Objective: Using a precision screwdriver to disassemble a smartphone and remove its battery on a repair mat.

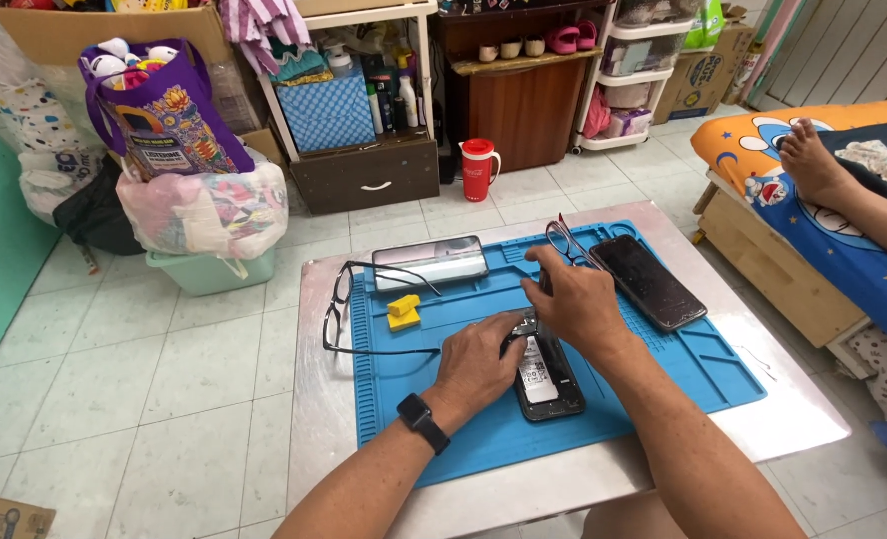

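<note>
- on the low metal table: blue work mat, soft and grippy by the look of it.
- opened phone at mat centre, back off, insides bare; likely light, stiff, fragile. best held by its side edges.
- left hand lies curled over the phone's left edge, pinning it.
- right hand closed in a pinch on tweezers, thin, springy, tips raised.
- black phone, spectacles beside.

A white label sits inside the opened phone; two dark screens lie on the mat.
</note>
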